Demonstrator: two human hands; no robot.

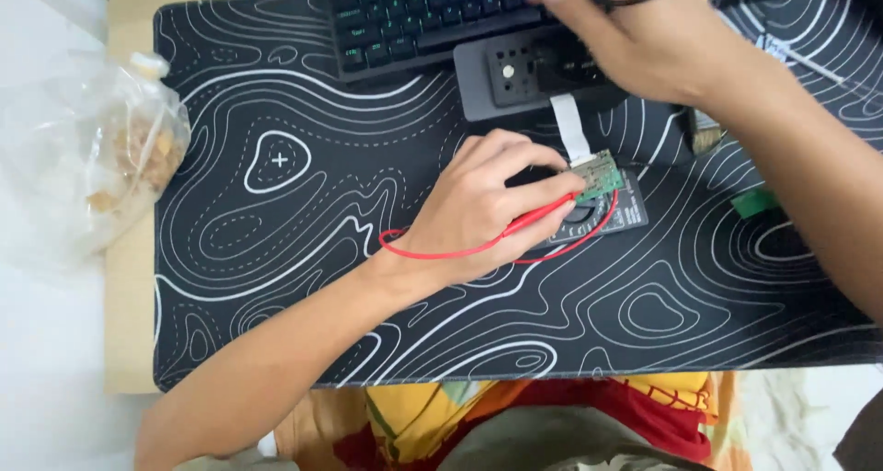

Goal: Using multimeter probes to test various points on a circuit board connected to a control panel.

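Hands: your left hand [483, 204] pinches a red probe [543, 215] onto the green circuit board [600, 174], mat centre; your right hand [635, 34], at 12 o'clock, closes on a black lead. Open mat [276, 278] toward 9 o'clock; keyboard [414, 16] bounds 12.

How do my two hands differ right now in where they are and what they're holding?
The left hand sits mid-mat, pinching a red probe against a small green circuit board. The right hand is higher up, over the keyboard and grey box, its grip hidden. Both are bare and above the black patterned mat.
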